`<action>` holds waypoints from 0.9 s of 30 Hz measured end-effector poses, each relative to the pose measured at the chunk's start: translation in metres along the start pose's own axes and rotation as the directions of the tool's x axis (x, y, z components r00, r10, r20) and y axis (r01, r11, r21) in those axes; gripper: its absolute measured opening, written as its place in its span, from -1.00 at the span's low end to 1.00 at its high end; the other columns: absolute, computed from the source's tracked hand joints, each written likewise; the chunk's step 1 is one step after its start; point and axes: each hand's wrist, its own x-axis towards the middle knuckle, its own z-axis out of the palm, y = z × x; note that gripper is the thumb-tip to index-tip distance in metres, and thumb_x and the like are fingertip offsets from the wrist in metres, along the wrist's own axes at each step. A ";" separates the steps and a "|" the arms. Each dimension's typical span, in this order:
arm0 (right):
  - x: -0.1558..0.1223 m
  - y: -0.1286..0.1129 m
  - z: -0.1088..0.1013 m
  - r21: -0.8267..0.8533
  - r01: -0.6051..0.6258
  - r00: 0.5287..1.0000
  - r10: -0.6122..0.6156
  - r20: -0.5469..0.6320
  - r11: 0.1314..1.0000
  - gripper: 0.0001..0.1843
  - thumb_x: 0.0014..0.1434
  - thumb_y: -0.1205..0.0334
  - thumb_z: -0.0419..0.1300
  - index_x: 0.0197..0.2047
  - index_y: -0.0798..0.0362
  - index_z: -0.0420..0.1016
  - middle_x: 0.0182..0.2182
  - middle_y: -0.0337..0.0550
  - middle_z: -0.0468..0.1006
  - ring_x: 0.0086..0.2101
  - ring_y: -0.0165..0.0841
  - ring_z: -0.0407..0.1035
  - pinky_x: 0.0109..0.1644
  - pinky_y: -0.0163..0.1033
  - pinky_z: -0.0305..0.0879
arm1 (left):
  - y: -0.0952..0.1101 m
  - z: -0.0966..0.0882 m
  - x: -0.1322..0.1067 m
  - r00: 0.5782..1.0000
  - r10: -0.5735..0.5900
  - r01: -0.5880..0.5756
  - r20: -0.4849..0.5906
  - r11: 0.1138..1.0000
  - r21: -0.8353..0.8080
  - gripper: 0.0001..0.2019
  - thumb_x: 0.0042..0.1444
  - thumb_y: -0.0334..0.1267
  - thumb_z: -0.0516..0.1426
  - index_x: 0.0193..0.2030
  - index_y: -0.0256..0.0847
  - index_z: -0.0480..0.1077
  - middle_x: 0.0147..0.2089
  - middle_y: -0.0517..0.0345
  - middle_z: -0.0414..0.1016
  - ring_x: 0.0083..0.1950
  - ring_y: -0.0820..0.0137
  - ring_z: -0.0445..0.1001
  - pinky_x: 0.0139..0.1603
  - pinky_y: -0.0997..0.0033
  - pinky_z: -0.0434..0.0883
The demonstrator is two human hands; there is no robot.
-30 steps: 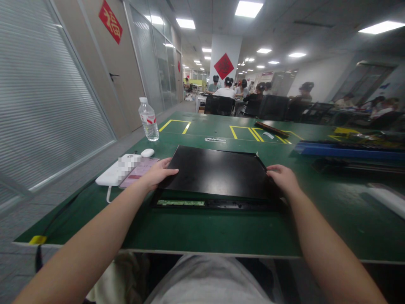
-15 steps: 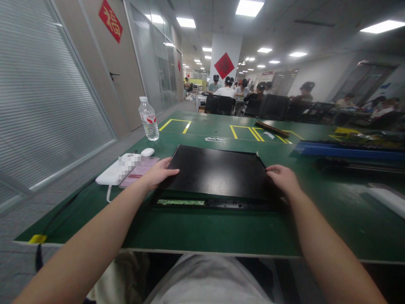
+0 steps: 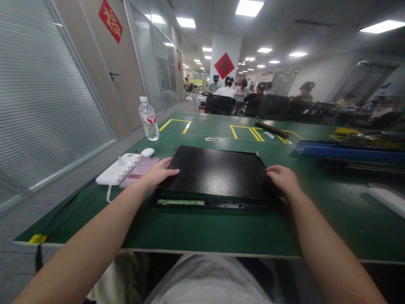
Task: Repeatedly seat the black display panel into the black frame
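Note:
A flat black panel (image 3: 218, 171) lies on the green table (image 3: 202, 228) in front of me, with a narrow green circuit strip (image 3: 180, 202) showing along its near edge. My left hand (image 3: 158, 172) grips the panel's left edge, thumb on top. My right hand (image 3: 283, 179) holds the right edge, fingers curled over it. Both forearms reach in from below.
A pink phone (image 3: 139, 171), a white device (image 3: 115, 172) with a cable and a white mouse (image 3: 147, 152) lie left of the panel. A water bottle (image 3: 148, 119) stands further back. Blue and dark trays (image 3: 344, 151) sit at right. Several people sit at far tables.

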 end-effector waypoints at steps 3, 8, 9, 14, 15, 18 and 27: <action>0.002 0.002 0.001 -0.002 -0.001 1.000 0.001 0.003 1.000 -0.77 0.01 0.22 0.21 -0.27 -0.03 0.67 -0.38 -0.12 0.63 -0.36 -0.25 0.46 -0.26 -0.20 0.30 | 0.000 0.000 0.000 1.000 0.005 -0.005 -0.014 1.000 -0.003 -0.46 -0.33 -0.47 0.43 -0.11 -0.21 0.50 -0.03 -0.04 0.64 0.02 0.09 0.60 -0.08 0.26 0.58; 0.005 0.007 0.003 0.030 -0.005 1.000 0.005 -0.005 1.000 -0.76 -0.01 0.21 0.22 -0.26 -0.03 0.66 -0.39 -0.12 0.64 -0.35 -0.24 0.47 -0.24 -0.20 0.31 | 0.000 0.000 0.000 1.000 -0.007 0.007 -0.013 1.000 -0.006 -0.44 -0.32 -0.48 0.43 -0.08 -0.22 0.49 -0.02 -0.07 0.64 0.02 0.07 0.60 -0.07 0.24 0.58; 0.006 0.008 0.003 0.034 -0.010 1.000 0.010 -0.004 0.999 -0.75 -0.01 0.20 0.22 -0.25 -0.02 0.66 -0.39 -0.13 0.63 -0.35 -0.24 0.47 -0.24 -0.20 0.32 | 0.000 0.000 0.000 1.000 -0.012 0.012 -0.016 1.000 -0.006 -0.43 -0.32 -0.48 0.43 -0.07 -0.22 0.48 -0.02 -0.08 0.64 0.02 0.07 0.60 -0.08 0.23 0.58; 0.008 0.008 0.004 0.069 -0.049 0.999 0.048 0.020 0.996 -0.72 0.05 0.15 0.19 -0.20 0.01 0.64 -0.37 -0.11 0.64 -0.33 -0.24 0.48 -0.24 -0.21 0.31 | -0.001 -0.002 0.001 1.000 -0.012 0.012 -0.020 1.000 -0.011 -0.42 -0.32 -0.48 0.43 -0.06 -0.23 0.47 -0.03 -0.05 0.64 -0.01 0.11 0.62 -0.10 0.28 0.58; 0.007 0.008 0.004 0.083 -0.054 0.998 0.052 0.024 0.995 -0.72 0.07 0.14 0.17 -0.20 0.02 0.64 -0.37 -0.10 0.65 -0.32 -0.24 0.49 -0.24 -0.21 0.31 | -0.001 -0.002 0.001 1.000 -0.012 0.012 -0.022 1.000 -0.011 -0.42 -0.32 -0.49 0.43 -0.06 -0.23 0.46 -0.03 -0.04 0.64 -0.01 0.12 0.62 -0.10 0.28 0.58; 0.007 0.006 0.004 0.109 -0.053 0.999 0.051 0.017 0.993 -0.70 0.12 0.10 0.15 -0.19 0.04 0.63 -0.37 -0.09 0.66 -0.32 -0.24 0.50 -0.22 -0.21 0.31 | -0.002 -0.002 0.002 0.999 -0.016 0.016 -0.035 1.000 -0.001 -0.42 -0.32 -0.50 0.43 -0.07 -0.22 0.46 -0.04 -0.03 0.65 -0.03 0.13 0.63 -0.10 0.28 0.58; 0.004 0.002 0.000 0.066 -0.038 0.999 0.036 0.028 0.997 -0.72 0.13 0.09 0.16 -0.23 0.01 0.65 -0.35 -0.10 0.67 -0.24 -0.20 0.51 -0.18 -0.19 0.30 | -0.002 -0.003 0.003 0.999 -0.003 0.004 -0.041 1.000 0.025 -0.39 -0.35 -0.49 0.44 -0.05 -0.22 0.46 -0.04 -0.06 0.64 0.00 0.09 0.61 -0.06 0.22 0.57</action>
